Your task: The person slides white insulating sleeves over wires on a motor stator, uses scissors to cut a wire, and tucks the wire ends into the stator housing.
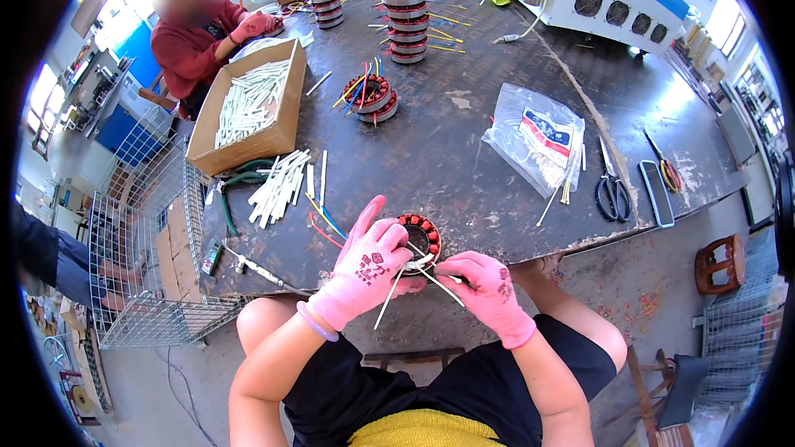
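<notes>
At the table's near edge lies a round motor stator (426, 227) wound with red coils, its red, blue and yellow leads running out to the left. Over its left side is my left hand (368, 269) in a pink glove, its fingers closed around the rim and the index finger pointing up. My right hand (487, 288), also gloved in pink, pinches a thin white cable tie (447, 292) at the stator's near right side. The white strips cross at the near rim, and one tail (385, 306) hangs down left. My fingers hide part of the stator.
White sleeves (281, 186) lie beside green-handled pliers (228, 207) and a cardboard box (286, 108). Stacked stators (406, 25) stand farther back. A bag of ties (538, 136), black scissors (613, 197) and a phone (656, 193) lie right. A co-worker (195, 41) sits far left.
</notes>
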Tool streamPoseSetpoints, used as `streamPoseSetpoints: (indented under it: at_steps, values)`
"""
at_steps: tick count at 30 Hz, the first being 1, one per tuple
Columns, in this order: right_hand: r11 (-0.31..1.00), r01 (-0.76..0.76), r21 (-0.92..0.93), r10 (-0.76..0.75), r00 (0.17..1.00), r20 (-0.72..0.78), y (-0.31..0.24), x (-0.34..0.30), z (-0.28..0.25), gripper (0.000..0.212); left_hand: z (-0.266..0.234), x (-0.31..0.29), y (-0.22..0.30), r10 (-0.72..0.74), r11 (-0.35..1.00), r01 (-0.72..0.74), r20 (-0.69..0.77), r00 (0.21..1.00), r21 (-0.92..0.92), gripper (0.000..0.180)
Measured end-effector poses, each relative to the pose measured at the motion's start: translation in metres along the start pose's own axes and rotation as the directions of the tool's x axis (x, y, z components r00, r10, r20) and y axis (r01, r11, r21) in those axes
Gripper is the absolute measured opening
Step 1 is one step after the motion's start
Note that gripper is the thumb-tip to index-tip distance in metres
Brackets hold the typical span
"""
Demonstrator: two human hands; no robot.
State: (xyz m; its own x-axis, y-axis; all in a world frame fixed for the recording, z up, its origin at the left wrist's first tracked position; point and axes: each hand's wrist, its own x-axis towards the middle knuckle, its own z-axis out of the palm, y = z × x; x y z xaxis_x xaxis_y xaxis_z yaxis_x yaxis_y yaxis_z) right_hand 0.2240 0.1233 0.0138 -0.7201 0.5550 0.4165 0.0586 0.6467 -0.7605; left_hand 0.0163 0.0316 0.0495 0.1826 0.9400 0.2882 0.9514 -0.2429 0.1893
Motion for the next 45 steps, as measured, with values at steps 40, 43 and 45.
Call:
streamPoseSetpoints:
  at_steps: [40, 43, 45]
  values:
    - [0.65, -0.573, 0.499, 0.484, 0.819, 0.309, -0.014, 0.005, -0.001, 0.024, 0.036, -0.009, 0.004, 0.022, 0.988, -0.071, -0.323, 0.946, -0.141, 0.06]
    - [0.657, -0.565, 0.499, 0.477, 0.824, 0.306, -0.016, 0.007, -0.001, 0.024, 0.036, -0.01, 0.004, 0.017, 0.987, -0.07, -0.333, 0.943, -0.147, 0.062]
    - [0.685, -0.537, 0.492, 0.452, 0.843, 0.291, -0.016, 0.007, -0.001, 0.023, 0.035, -0.01, 0.005, 0.003, 0.986, -0.056, -0.32, 0.948, -0.156, 0.063]
